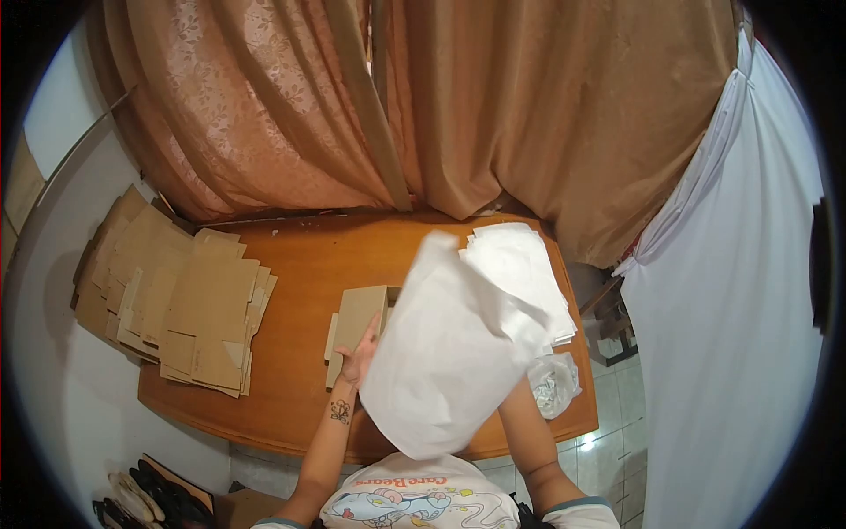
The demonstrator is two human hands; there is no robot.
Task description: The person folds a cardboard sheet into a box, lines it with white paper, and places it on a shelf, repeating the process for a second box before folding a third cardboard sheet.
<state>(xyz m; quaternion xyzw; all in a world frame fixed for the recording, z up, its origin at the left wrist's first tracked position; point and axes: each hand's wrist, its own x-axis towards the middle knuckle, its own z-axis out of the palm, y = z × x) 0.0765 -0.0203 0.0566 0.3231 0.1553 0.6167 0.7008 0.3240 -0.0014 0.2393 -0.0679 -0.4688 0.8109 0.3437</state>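
- a big white sheet (449,353) is held up in the middle of the frame.
- the left hand (359,354) is seen open, touching its edge, over a flat cardboard piece (359,319).
- the right hand is hidden; its state cannot be told.
- a cardboard stack (176,295) at the left and white sheets (520,264) at the right are left unused.

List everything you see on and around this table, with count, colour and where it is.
White sheet: one, white, lifted over table centre
Paper stack: one, white, table's right side
Flat box: one, brown, table centre
Cardboard pile: one, brown, table's left end
Crumpled plastic: one, clear, right front edge
Table: one, orange-brown wood
Curtains: brown, behind table
Shoes: several, floor lower left
Left hand: on flat box, touching sheet
Right hand: hidden behind sheet
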